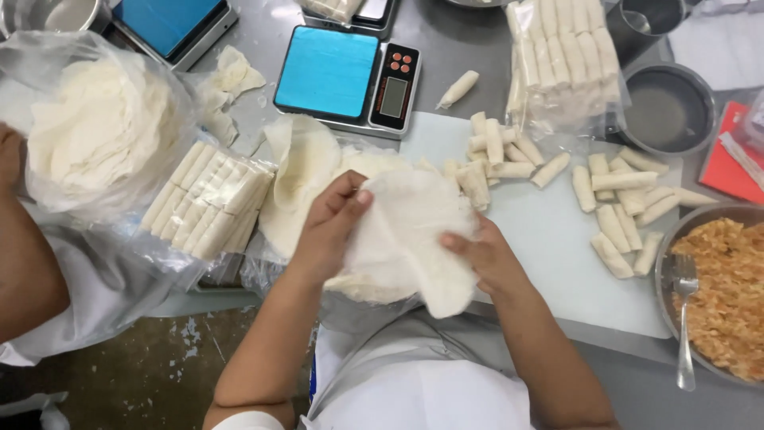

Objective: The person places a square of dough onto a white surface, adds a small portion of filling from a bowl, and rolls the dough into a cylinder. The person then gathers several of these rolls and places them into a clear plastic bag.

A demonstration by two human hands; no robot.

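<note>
We hold a thin wrapper sheet (406,239) up in the middle of the frame, just above the stack of wrappers (306,187) that lies on a clear bag on the surface (446,40). Our left hand (330,227) has its grip pinching the sheet's upper left edge between thumb and fingertips. Our right hand (481,255) has its grip pressed on the sheet's right edge, thumb on top and fingers tucked behind.

We judge the sheet to be very light, limp and easy to tear. It droops and folds where nothing holds it up, and its lower corner hangs loose towards our apron (422,390). It looks likely to cling to the sheets under it, so the edges or a corner seem the best place to take hold, with a soft pinch rather than a pull.

The sheet is off-white, slightly see-through, roughly round, with a wrinkled, floury face.

To the right, on a white cutting board (549,263), lie many finished rolls (613,199), some loose and some in a heap. A bagged batch of rolls (561,60) sits in the upper right, and another bagged batch (211,199) lies left of centre. A bowl of orange filling (728,295) with a fork (684,318) is at the lower right. A blue-topped scale (346,76) stands at the top centre. At the upper left a big bag of wrappers (99,127) rests beside another person's arm (24,263).
</note>
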